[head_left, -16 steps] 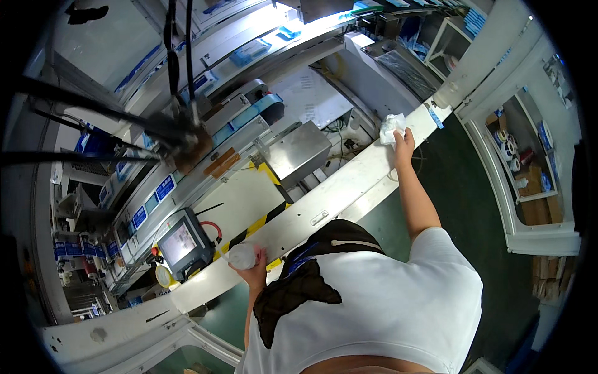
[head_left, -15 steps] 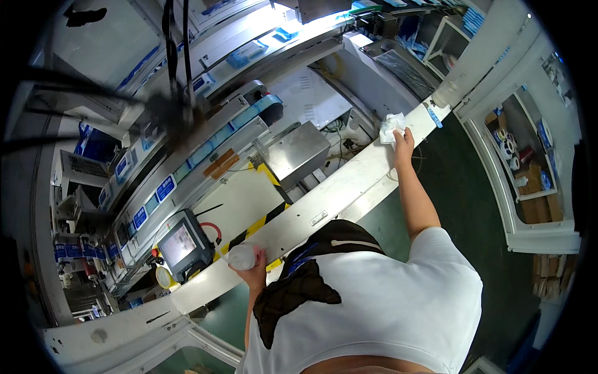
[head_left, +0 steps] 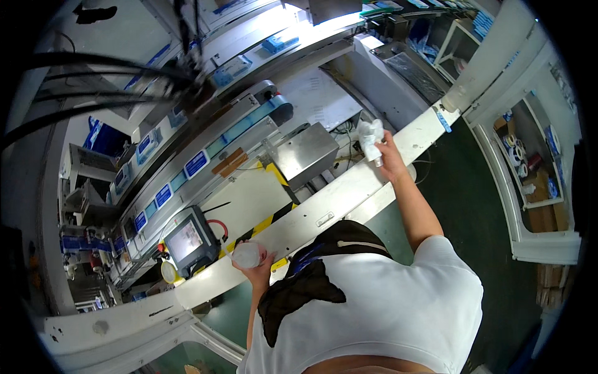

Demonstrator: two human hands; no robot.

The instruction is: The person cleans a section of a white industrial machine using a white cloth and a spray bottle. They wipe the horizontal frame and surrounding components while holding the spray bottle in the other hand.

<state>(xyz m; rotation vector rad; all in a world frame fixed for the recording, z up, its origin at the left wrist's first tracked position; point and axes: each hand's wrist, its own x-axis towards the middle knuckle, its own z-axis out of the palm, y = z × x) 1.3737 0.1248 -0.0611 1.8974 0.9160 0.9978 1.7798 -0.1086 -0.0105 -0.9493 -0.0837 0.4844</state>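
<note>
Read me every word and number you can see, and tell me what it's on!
There's nothing I can read out for sure.
Blue-and-white packages on the belt: printed, but too small to read.
Panel screen: too blurred to read.
Yellow-and-black striped tape: no words seen.
White crumpled cloth in the right hand: no words seen.
Cloudy container in the left hand: no words seen.
</note>
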